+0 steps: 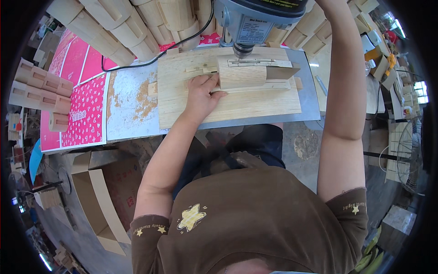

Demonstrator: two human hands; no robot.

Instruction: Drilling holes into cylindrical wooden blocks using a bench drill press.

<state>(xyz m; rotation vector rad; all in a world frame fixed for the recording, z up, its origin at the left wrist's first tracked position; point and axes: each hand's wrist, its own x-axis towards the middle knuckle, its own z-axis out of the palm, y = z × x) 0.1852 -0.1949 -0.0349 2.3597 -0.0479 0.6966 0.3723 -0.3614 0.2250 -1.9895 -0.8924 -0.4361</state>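
Pale wood fills the middle of the bench: a rounded wooden block (242,76) lies on a flat wooden board (182,112), with narrow strips along its front and back. The left hand (203,97) is at the block's left end, fingers partly curled and thumb stretched out along the front; whether it clasps the block or only presses against it, I cannot tell. The right forearm (344,82) reaches up past the block, and the right hand (332,3) is cut off by the upper edge, so its grip cannot be told.

A blue-grey drill press head (248,27) hangs over the back, its metal chuck (243,50) overlapping the block's rear edge in view. Behind, stacked wooden cylinders (116,27) with cut recesses crowd the bench, and a black cable (155,57) loops before them. More recessed pieces (43,86) stand at left, beside a pink patterned sheet (86,112) and scattered sawdust (134,102). Below, an open cardboard box (98,196) sits on the floor.
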